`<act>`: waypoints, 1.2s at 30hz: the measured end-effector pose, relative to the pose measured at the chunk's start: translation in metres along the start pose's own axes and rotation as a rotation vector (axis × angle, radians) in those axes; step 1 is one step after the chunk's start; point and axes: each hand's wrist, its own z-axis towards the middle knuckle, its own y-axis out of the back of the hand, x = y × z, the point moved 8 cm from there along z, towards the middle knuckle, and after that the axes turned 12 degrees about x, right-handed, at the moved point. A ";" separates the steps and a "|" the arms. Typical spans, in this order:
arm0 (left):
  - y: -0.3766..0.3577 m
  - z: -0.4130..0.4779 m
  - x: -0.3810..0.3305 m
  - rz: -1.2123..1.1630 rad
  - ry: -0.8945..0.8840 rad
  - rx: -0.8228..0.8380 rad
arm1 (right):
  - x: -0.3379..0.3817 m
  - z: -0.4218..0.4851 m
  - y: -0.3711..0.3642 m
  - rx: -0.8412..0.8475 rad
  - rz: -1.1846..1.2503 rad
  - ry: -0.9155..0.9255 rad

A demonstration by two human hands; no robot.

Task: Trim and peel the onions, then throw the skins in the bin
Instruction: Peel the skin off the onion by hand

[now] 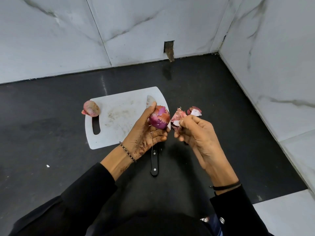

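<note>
My left hand (146, 133) grips a partly peeled red onion (160, 117) above the right edge of the white cutting board (117, 116). Patches of dry skin still cling to it. My right hand (197, 133) pinches a torn piece of onion skin (177, 117) just to the right of the onion. More peeled skins (194, 110) lie on the black counter beyond my right hand. A second onion (90, 108), unpeeled, sits at the board's top left corner. A knife lies under my left hand, its blade (150, 101) on the board and its black handle (154, 163) on the counter.
The black counter (51, 133) meets marble walls behind and to the right, forming a corner (217, 53). A small hole with a stub (169, 50) is in the back wall. A white scrap (47, 166) lies on the counter at left. No bin is in view.
</note>
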 end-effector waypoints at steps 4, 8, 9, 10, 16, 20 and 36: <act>0.002 -0.002 -0.008 0.012 -0.077 -0.016 | 0.007 -0.002 0.016 -0.094 -0.254 0.093; -0.002 -0.003 -0.011 0.083 -0.112 0.025 | 0.017 -0.005 0.020 -0.135 -0.503 0.197; -0.005 -0.003 -0.012 0.094 -0.117 0.039 | 0.019 -0.006 0.019 -0.130 -0.566 0.222; -0.005 -0.004 -0.012 0.116 -0.118 0.035 | 0.022 -0.007 0.016 -0.122 -0.627 0.257; -0.014 -0.003 -0.020 0.184 -0.171 0.087 | 0.046 -0.022 -0.010 -0.054 -0.919 0.589; -0.020 -0.002 -0.023 0.191 -0.168 0.119 | 0.046 -0.026 -0.021 -0.032 -1.074 0.745; -0.016 0.000 -0.001 0.044 0.030 0.041 | 0.038 -0.021 -0.020 -0.043 -0.986 0.723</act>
